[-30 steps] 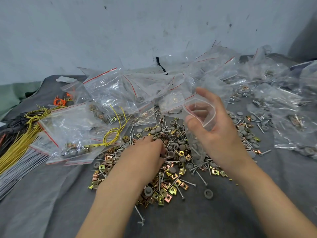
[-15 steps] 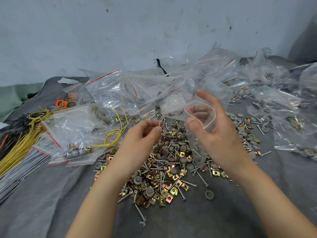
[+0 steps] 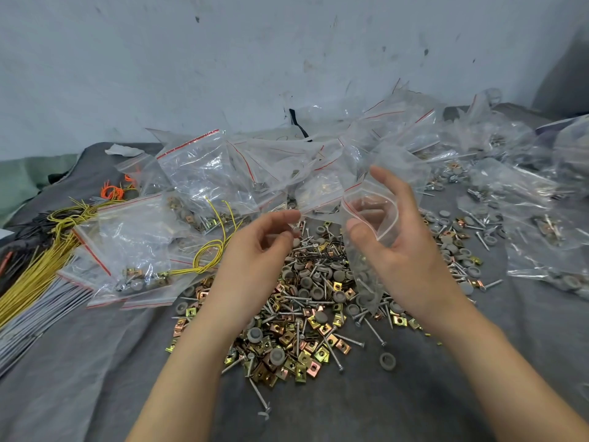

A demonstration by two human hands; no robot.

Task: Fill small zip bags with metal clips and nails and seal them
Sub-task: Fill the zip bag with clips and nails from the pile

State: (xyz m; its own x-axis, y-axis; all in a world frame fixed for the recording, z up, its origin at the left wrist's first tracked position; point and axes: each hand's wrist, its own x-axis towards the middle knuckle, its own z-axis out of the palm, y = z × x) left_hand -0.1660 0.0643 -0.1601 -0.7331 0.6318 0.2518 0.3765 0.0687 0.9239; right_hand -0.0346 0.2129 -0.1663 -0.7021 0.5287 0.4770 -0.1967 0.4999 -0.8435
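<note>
Right hand [image 3: 406, 253] fingers grip an open zip bag [image 3: 363, 266]. Left hand [image 3: 258, 253] fingers curl above the clips and nails [image 3: 306, 314]. I cannot tell whether they hold anything.

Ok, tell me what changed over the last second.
The left hand rose out of the pile of clips and nails toward the mouth of the zip bag, fingers curled; whether it carries pieces is unclear. The right hand still holds the bag open, in place.

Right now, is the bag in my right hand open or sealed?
Open: the bag has its mouth gaping in a loop between thumb and fingers of the right hand, red-striped lips apart.
</note>
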